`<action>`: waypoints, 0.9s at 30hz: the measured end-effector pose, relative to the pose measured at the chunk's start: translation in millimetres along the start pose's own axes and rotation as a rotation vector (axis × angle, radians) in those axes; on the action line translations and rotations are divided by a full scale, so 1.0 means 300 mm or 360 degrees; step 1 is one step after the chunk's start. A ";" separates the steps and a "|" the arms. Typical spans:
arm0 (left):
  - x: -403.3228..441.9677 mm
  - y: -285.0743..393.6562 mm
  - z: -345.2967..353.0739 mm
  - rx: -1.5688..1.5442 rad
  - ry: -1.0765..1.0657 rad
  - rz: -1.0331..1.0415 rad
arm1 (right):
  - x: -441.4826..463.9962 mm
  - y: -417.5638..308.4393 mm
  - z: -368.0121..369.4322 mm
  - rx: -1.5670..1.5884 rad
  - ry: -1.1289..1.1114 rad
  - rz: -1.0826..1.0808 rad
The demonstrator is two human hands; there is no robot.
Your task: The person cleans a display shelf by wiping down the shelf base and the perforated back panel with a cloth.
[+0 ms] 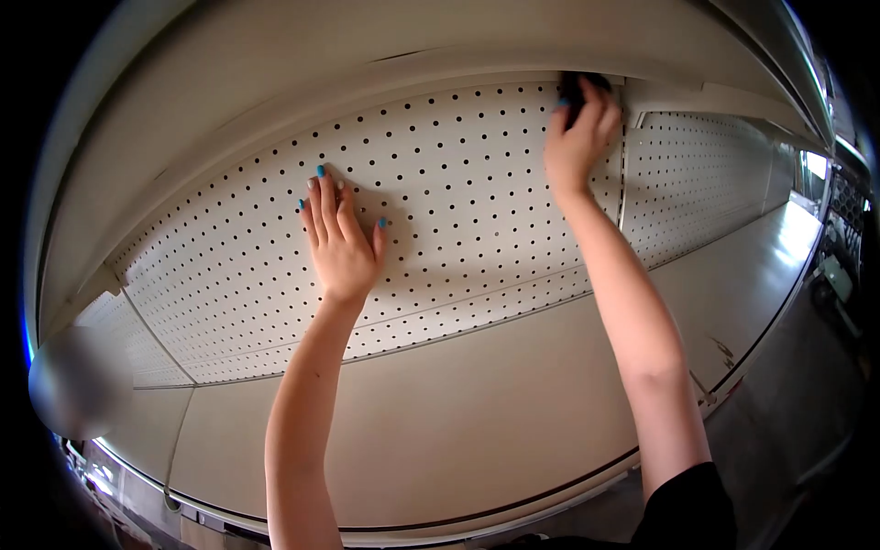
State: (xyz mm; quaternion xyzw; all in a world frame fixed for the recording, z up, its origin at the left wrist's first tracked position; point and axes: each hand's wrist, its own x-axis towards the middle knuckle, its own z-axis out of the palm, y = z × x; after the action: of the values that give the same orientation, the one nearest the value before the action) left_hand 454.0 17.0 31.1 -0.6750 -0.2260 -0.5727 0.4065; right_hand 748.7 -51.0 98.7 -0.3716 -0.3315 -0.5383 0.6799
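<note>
My left hand [340, 240] rests against the white pegboard back panel [458, 215], its fingers stretched out and the thumb apart, holding nothing. Up at the panel's top right, my right hand [581, 147] is closed around a dark black object [572, 89]. Fingers cover much of that object, and its kind cannot be made out. It sits against the panel just under the edge of the shelf above, near the seam with the neighbouring panel.
An upper shelf [385, 60] overhangs the pegboard. Below lies a wide beige shelf [477, 412] with a dark line along its front edge. More pegboard [697, 170] continues to the right. A blurred round patch [81, 383] is at far left, and dark floor [770, 412] shows at right.
</note>
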 end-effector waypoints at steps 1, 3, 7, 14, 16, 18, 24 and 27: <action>0.003 0.002 -0.003 0.0005 -0.0009 -0.0002 | -0.024 -0.047 0.014 0.0052 -0.0035 -0.0073; 0.000 0.005 -0.012 -0.0008 -0.0051 -0.0005 | -0.081 -0.152 0.052 0.0191 -0.0091 -0.0271; -0.003 0.000 -0.009 -0.0002 -0.0059 -0.0013 | -0.134 -0.363 0.078 0.0405 -0.0322 -0.0659; -0.003 -0.014 -0.019 -0.0016 -0.0043 0.0029 | -0.073 -0.252 0.039 0.0350 -0.0538 -0.0852; -0.004 -0.017 -0.021 -0.0039 -0.0057 0.0033 | -0.068 -0.155 0.025 0.0226 -0.0480 -0.0775; -0.010 -0.022 -0.022 -0.0040 -0.0059 0.0033 | -0.054 -0.070 -0.002 0.0066 -0.0358 -0.0613; 0.003 -0.014 -0.036 -0.0053 -0.0083 0.0006 | -0.002 0.075 -0.058 -0.0284 -0.0165 -0.0096; -0.002 -0.009 -0.023 -0.0056 -0.0055 0.0004 | -0.028 0.006 -0.010 -0.0413 -0.0068 0.0124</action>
State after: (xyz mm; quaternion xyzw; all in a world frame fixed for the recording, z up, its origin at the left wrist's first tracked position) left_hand 447.6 13.0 31.6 -0.6921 -0.2221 -0.5644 0.3914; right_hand 748.8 -49.3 89.7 -0.4805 -0.2588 -0.5418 0.6393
